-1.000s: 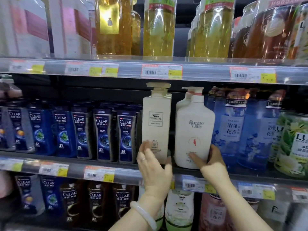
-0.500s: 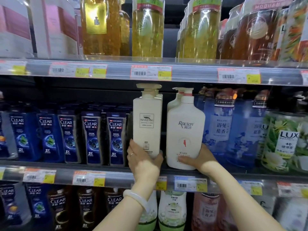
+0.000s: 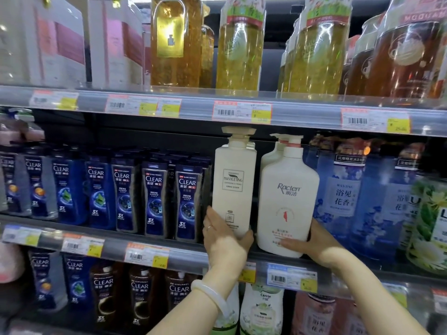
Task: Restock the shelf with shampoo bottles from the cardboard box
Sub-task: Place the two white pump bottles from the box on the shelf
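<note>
**At the middle shelf, two pump bottles being squared up**

Low in the centre of the frame, the left hand [image 3: 226, 240] cups the base of the tall cream pump bottle [image 3: 234, 187]: its fingers curl round the bottle's lower left side and its thumb wraps the lower right corner, so it grips the bottle rather than merely touching it. A pale bangle [image 3: 212, 294] sits on that wrist. Just to the right, the right hand [image 3: 312, 243] holds the foot of the rounder white pump bottle [image 3: 289, 204], fingers lying along the front bottom edge and the palm against the bottle's lower right side; how far the thumb curls behind cannot be told.

Both bottles stand upright at the front of the middle shelf [image 3: 174, 250], side by side with a narrow gap between them, labels facing out. A second bottle of each kind shows just behind.

The step in hand looks like the final seating and facing of these two bottles. The next move probably calls for easing them back or straight without tipping the tall pump heads, then letting go and going back for more stock. No cardboard box is in view.

Left of the cream bottle runs a row of dark blue shampoo bottles [image 3: 154, 201]; to the right stand blue floral bottles [image 3: 343, 194]. Amber and yellow bottles [image 3: 238, 44] fill the upper shelf.
</note>
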`<state>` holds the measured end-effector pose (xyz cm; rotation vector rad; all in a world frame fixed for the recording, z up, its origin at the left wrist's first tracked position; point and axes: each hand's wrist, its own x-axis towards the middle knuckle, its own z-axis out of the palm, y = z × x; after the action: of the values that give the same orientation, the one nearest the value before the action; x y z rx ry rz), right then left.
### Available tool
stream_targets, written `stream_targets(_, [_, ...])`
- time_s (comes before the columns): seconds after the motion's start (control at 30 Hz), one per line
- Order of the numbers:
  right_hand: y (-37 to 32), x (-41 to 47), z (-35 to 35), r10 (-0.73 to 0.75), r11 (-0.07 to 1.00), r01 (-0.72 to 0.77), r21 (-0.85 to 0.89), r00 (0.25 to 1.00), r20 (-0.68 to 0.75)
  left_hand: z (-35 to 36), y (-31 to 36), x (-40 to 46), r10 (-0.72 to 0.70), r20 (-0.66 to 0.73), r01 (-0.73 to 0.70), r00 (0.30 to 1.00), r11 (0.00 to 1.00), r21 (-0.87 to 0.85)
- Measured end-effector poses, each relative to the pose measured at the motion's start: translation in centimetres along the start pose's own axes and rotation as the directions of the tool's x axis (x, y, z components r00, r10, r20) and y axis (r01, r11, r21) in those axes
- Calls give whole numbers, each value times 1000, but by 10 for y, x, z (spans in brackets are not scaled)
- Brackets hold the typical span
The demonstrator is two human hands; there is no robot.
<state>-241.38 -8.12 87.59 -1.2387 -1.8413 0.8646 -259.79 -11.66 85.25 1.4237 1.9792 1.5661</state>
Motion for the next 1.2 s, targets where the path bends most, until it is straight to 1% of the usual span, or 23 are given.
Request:
stream_targets(0.07, [1,0,-1,-2,1000,2,-3,1000,16,0,-1,-1,6,5,-6,1000,1000,7])
stream_targets(0.23, [1,-2,-3,-12,1000,12,-3,999,39,-1,-1,-1,23,-16,-24,1000,999,-48])
stream_targets(0.53, [0,-3,-5,23,1000,-22,-13,998,51,0,0,-3,37,-61,-38,997,999,-28])
stream_targets(0.7, [-1,-3,-7,22,999,-20,-27,995,98,-1,0,-4,27,-52,-29,998,999,-30])
stream_targets(0.9, [-1,-2,-8,38,999,-36,-23,994,102,-1,1,-4,14,-18,-14,1000,1000,-22])
stream_targets(0.97, [3,-2,-7,54,998,-53,-12,996,73,-1,1,-4,11,-19,-11,1000,1000,-22])
stream_targets(1.07, [7,-3,-2,87,996,-88,-26,996,-36,-1,3,-4,2,-11,-3,1000,1000,-22])
stream_targets(1.13, [5,-7,2,102,993,-108,-45,987,-124,-2,3,-5,-3,1,3,1000,1000,-8])
stream_targets(1.2, [4,-13,9,101,994,-109,-20,967,-235,-1,2,-7,25,-5,-25,1000,1000,4])
